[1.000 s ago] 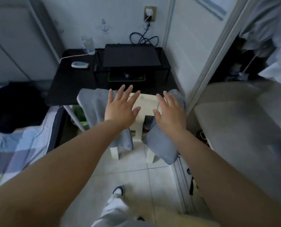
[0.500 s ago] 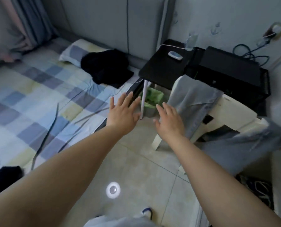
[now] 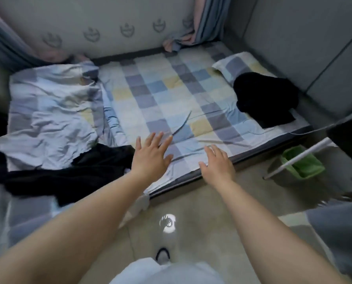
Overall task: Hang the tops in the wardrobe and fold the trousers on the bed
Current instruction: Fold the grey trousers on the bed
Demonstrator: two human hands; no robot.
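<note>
A: Black garment (image 3: 68,177) drapes the bed (image 3: 171,95)'s near-left edge; left hand (image 3: 150,158) and right hand (image 3: 218,167) hover with fingers spread, released.

B: Another black garment (image 3: 265,99) lies far-right. Grabbing carelessly could drag bedding off.

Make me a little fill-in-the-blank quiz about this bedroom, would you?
1. Both the left hand and the right hand hold ____.
2. The black garment by the pillow lies on the ____.
3. The small bin on the floor is ____ in colour.

Missing words: nothing; bed; green
</note>
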